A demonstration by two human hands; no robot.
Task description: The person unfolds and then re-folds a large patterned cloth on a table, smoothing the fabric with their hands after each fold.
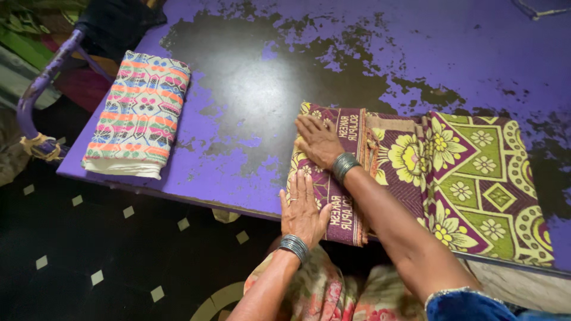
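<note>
A maroon, yellow and green floral cloth [458, 172] lies partly folded on the purple table [250, 101], its folded left end thick and maroon. My right hand [318, 141] presses flat on the far part of that folded end, fingers spread. Flat on the near part of the same fold, at the table's front edge, rests my left hand [302, 211]. Both wrists carry metal bangles. Neither hand grips the cloth; the palms lie on top of it.
A folded multicoloured striped cloth [140, 113] sits at the table's left end. The table's paint is worn to dark patches in the middle. A purple metal frame [41, 83] stands at the far left. Dark tiled floor [107, 249] lies below the front edge.
</note>
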